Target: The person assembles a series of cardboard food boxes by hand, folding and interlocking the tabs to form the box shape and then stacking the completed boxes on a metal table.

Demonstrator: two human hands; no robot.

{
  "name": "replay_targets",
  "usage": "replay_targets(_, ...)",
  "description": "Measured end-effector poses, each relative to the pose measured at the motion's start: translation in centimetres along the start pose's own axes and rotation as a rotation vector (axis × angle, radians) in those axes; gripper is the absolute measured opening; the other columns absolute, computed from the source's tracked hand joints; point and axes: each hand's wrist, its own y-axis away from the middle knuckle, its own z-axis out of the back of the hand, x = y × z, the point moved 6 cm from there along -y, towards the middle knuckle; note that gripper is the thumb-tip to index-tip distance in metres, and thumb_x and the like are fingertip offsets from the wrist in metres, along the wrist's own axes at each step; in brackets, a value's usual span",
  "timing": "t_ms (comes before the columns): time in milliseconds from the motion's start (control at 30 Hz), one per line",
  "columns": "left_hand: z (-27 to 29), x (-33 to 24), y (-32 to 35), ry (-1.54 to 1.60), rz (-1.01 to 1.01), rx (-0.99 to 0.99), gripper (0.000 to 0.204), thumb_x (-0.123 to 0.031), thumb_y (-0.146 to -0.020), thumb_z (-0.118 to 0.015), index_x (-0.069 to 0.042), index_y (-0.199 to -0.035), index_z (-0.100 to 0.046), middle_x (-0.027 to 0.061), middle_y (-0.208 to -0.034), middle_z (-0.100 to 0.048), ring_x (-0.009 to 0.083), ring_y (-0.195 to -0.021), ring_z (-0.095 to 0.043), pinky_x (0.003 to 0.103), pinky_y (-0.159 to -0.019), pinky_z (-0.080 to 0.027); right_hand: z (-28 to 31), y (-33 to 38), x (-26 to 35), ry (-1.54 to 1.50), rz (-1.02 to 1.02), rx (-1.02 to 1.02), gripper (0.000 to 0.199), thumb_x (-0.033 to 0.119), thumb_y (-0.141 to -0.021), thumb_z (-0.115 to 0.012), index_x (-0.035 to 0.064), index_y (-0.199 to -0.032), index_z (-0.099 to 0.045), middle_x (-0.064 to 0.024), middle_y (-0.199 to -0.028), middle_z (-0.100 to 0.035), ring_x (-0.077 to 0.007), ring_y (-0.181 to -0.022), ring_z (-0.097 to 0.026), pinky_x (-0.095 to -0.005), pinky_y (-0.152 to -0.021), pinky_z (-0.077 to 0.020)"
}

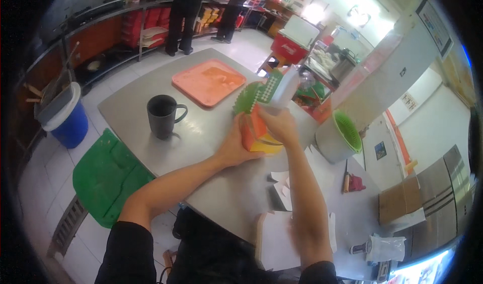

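Note:
Over the far middle of the metal table, both hands hold a partly folded card box (255, 127). Its sides are orange and yellow. Green scalloped flaps (246, 98) with pale dots and a whitish panel (287, 86) stand up at its top. My left hand (235, 146) wraps the near left side, with the thumb along the bottom. From the right, my right hand (279, 125) grips the upper edge, fingers partly hidden by the box. White card sheets (278, 240) lie stacked beneath my right forearm, and loose white cut pieces (283, 189) lie beside it.
A dark mug (162, 117) and an orange tray (209, 83) are on the left of the table. On the right stand a pale bucket with a green basket (336, 138) and a cardboard box (401, 203). A green chair (108, 181) touches the left edge. People (181, 17) stand far back.

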Motion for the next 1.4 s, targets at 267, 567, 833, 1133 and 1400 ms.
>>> replay_targets(267, -0.8, 1.1, 0.4, -0.124, -0.080, -0.021, 0.147, -0.039, -0.057, -0.100, 0.007, -0.158, -0.003, 0.0297, -0.156, -0.030, 0.0436, -0.147, -0.034, 0.047, -0.123, -0.030, -3.5, 4.5, 0.4, 0.301, -0.057, -0.295, 0.108, 0.082, -0.074, -0.066, -0.0153, -0.121, -0.064, -0.0351, -0.122, -0.065, -0.0474, -0.119, -0.062, -0.0493, -0.102, -0.0494)
replay_targets(567, -0.3, 1.0, 0.6, -0.120, -0.063, -0.037, 0.143, -0.048, -0.057, -0.098, 0.009, -0.155, -0.010, 0.0315, -0.151, -0.036, 0.0453, -0.141, -0.040, 0.048, -0.119, -0.035, 2.6, 9.0, -0.3, 0.268, 0.022, 0.080, 0.101, 0.073, -0.085, -0.067, -0.0160, -0.131, -0.058, -0.0371, -0.136, -0.057, -0.0494, -0.129, -0.053, -0.0495, -0.110, -0.0434)
replay_targets(833, -2.2, -3.0, 2.1, -0.467, -0.190, -0.210, 0.106, -0.047, -0.082, -0.080, 0.006, -0.151, -0.021, 0.0310, -0.153, -0.026, 0.0469, -0.142, -0.028, 0.057, -0.118, -0.021, 7.5, 26.3, -11.9, 0.449, -0.067, 0.279, 0.077, 0.058, -0.093, -0.068, -0.0082, -0.133, -0.059, -0.0330, -0.143, -0.053, -0.0492, -0.131, -0.053, -0.0467, -0.111, -0.0426)
replay_targets(1133, -1.4, -7.8, 2.9, -0.469, -0.634, -0.148, 0.066, -0.024, -0.086, -0.072, 0.005, -0.136, -0.040, 0.0278, -0.141, -0.038, 0.0420, -0.133, -0.036, 0.052, -0.113, -0.028, 6.9, 26.0, -14.6, 0.264, 0.039, 0.356, 0.051, 0.040, -0.099, -0.060, -0.0073, -0.118, -0.064, -0.0299, -0.124, -0.062, -0.0461, -0.113, -0.060, -0.0511, -0.100, -0.0473)
replay_targets(1400, -16.5, -10.9, 3.0, -0.256, -0.163, 0.816, 0.068, -0.031, -0.089, -0.078, 0.005, -0.140, -0.051, 0.0313, -0.148, -0.050, 0.0393, -0.135, -0.054, 0.044, -0.113, -0.041, 10.0, 27.2, -15.5, 0.206, 0.142, 0.126, 0.029, 0.013, -0.095, -0.058, -0.0001, -0.120, -0.066, -0.0225, -0.126, -0.067, -0.0414, -0.112, -0.063, -0.0467, -0.102, -0.0488)
